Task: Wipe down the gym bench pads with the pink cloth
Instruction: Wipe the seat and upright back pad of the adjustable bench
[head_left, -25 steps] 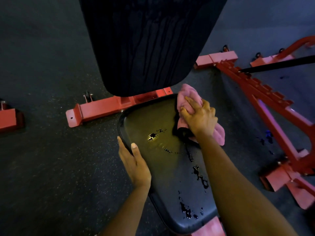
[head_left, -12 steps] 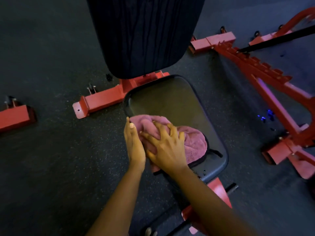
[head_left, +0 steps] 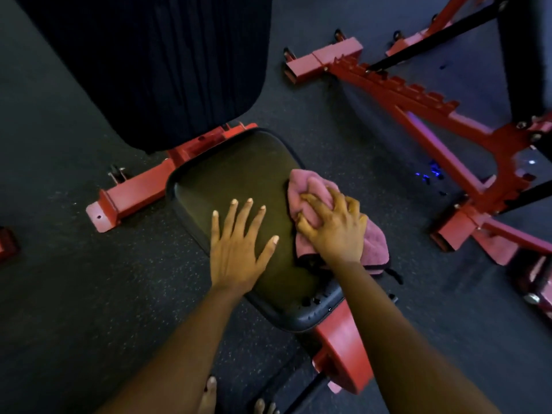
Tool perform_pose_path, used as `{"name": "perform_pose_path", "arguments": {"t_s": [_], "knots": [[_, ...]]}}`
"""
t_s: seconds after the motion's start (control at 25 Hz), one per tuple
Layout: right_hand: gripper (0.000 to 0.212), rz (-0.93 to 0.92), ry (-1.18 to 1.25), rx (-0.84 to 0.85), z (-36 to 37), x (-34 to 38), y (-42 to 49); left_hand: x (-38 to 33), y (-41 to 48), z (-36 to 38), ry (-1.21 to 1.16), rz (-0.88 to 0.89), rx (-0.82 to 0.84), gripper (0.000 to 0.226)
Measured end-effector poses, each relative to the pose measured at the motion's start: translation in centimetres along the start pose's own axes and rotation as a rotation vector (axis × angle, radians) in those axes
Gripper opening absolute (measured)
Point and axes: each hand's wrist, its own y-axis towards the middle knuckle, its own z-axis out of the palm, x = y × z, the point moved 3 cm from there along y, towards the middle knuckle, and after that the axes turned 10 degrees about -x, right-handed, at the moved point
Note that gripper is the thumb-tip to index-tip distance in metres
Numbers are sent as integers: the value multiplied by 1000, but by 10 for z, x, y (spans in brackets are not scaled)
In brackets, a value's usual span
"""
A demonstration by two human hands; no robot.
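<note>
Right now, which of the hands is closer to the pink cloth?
Right. The right hand is on top of the pink cloth, fingers curled into it. The left hand lies flat on the seat pad, just left of the cloth.

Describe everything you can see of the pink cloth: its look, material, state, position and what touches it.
The pink cloth is soft, fuzzy, towel-like fabric in dusty pink; a dark strip shows along its near edge. It is bunched and folded, not spread flat. It lies at the right edge of the black seat pad, partly hanging past it. The right hand presses on its middle, fingers curled into the folds. The left hand lies flat on the pad beside it, not touching it.
</note>
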Motion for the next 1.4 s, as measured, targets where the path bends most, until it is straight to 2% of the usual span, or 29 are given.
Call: {"name": "perform_pose_path", "arguments": {"t_s": [0.12, 0.28, 0.44, 0.64, 0.76, 0.88, 0.96, 1.04, 1.16, 1.4], "knots": [[47, 152, 16, -16, 0, -19, 12, 0, 0, 5, 56, 30, 19, 62], [56, 119, 16, -45, -5, -2, -32, 0, -1, 3, 90, 40, 22, 61], [60, 188, 25, -12, -5, 29, -100, -4, -1, 0, 95, 33, 35, 66], [64, 194, 8, -85, -4, 49, -163, -7, 0, -4, -9, 9, 75, 74], [63, 199, 41, -104, -4, 28, -158, -24, 1, -6, -76, 46, 80, 74], [56, 401, 139, -141, -7, -20, -138, -47, 18, 4, -85, 91, 74, 73], [54, 439, 260, -153, -9, -53, -122, -57, 32, 15, -49, 80, 86, 73], [54, 391, 376, -93, -13, -77, -99, -62, 37, 25, 59, 38, 100, 73], [51, 216, 451, -55, -18, -91, -40, -63, 38, 38, 214, 54, 111, 70], [46, -118, 569, 188, 9, -25, 136, -61, 38, 40, 272, 71, 118, 66]]}}
